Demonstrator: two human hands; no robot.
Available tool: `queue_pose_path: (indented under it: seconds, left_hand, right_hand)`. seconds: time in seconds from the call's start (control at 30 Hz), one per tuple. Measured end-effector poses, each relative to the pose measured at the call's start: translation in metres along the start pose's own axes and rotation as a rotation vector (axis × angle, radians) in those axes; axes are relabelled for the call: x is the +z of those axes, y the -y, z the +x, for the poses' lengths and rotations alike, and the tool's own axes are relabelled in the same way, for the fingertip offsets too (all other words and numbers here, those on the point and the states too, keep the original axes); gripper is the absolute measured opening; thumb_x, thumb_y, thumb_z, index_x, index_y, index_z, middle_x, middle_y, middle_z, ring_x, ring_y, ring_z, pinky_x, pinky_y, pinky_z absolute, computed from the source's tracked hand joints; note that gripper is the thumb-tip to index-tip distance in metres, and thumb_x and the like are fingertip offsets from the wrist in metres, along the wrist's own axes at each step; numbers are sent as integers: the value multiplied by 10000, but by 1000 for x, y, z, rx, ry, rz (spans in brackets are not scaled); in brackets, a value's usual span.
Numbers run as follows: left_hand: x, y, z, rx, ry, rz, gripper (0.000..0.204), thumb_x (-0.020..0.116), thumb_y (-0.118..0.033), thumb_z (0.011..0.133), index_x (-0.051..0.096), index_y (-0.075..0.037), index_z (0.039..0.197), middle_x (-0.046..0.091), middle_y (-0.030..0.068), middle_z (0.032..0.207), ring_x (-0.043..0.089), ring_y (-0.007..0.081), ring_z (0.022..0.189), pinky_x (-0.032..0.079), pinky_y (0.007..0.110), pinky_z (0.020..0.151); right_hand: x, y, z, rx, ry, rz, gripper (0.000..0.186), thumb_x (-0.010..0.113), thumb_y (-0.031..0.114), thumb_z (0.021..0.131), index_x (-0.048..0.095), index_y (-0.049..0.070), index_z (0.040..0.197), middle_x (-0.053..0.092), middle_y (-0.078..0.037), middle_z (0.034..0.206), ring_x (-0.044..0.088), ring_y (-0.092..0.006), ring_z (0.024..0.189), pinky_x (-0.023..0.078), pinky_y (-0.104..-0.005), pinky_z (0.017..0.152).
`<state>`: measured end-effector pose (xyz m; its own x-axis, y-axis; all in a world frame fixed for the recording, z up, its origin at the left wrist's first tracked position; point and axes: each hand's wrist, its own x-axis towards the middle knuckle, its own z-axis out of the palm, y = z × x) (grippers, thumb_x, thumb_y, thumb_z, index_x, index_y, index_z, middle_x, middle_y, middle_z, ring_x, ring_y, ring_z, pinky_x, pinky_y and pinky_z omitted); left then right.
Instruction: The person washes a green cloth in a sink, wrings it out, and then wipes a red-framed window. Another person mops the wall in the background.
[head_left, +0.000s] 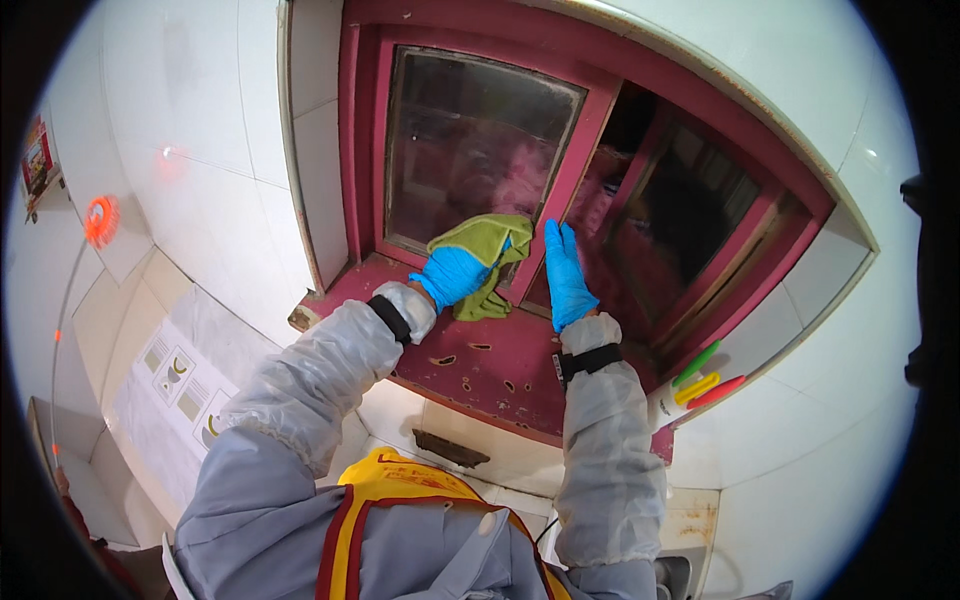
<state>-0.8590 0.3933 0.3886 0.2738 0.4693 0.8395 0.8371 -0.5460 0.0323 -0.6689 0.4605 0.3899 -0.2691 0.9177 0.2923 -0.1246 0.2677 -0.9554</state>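
A pink-framed sliding window (585,76) has a left pane (465,130) and a darker right side (690,210). My left hand (455,275), in a blue glove, grips a crumpled green cloth (485,305) against the lower right of the left pane, beside the middle frame bar. My right hand (568,275), also blue-gloved, has its fingers stretched upward and rests on or by that bar, just right of the cloth. Below both hands is the pink sill (470,370), with chipped paint.
Several coloured handles in a white holder (670,405) stand at the sill's right end. White tiled walls (200,90) surround the window. At the left are a thin rod with an orange brush head (100,220) and a printed sheet (175,370). Part of a metal basin (673,575) shows at bottom right.
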Motion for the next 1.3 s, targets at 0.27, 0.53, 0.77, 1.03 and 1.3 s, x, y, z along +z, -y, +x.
queue_pose_path:
  seconds: [0.27,0.53,0.77,1.03,1.3]
  left_hand:
    - [-59,52,106,62,-243,218,405,560,-144,886,572,-101,1289,645,190,1166,650,389,978,541,459,836]
    - [-109,89,-17,-509,561,277,407,629,-91,830,614,-85,1237,621,206,1209,604,397,1095,501,439,931]
    - [-49,56,-77,-461,598,149,379,643,-144,839,648,-111,1217,626,188,1219,608,386,1096,482,440,973]
    - [16,-87,-44,-268,750,-205,337,645,-233,862,679,-204,1195,672,137,1164,643,360,1062,531,427,907]
    - [-68,54,-80,-679,652,363,299,650,-341,886,716,-194,1137,678,115,1140,661,355,1022,549,444,898]
  right_hand:
    - [-5,8,-6,-11,-17,-94,725,469,459,1019,199,46,1551,281,-100,1572,276,-223,1446,245,-359,1183]
    - [-4,13,-6,-23,-6,-115,734,461,479,1016,198,56,1554,252,-92,1588,256,-226,1456,230,-370,1191]
    - [-3,11,-6,-28,13,-121,741,454,497,1013,197,64,1557,227,-85,1602,238,-230,1465,217,-380,1198]
    - [-8,13,0,1,88,-116,750,446,517,1010,195,74,1560,198,-77,1618,218,-234,1476,202,-392,1206]
    - [-17,7,5,-15,83,-150,788,488,537,988,205,70,1556,223,-76,1606,265,-240,1455,240,-393,1191]
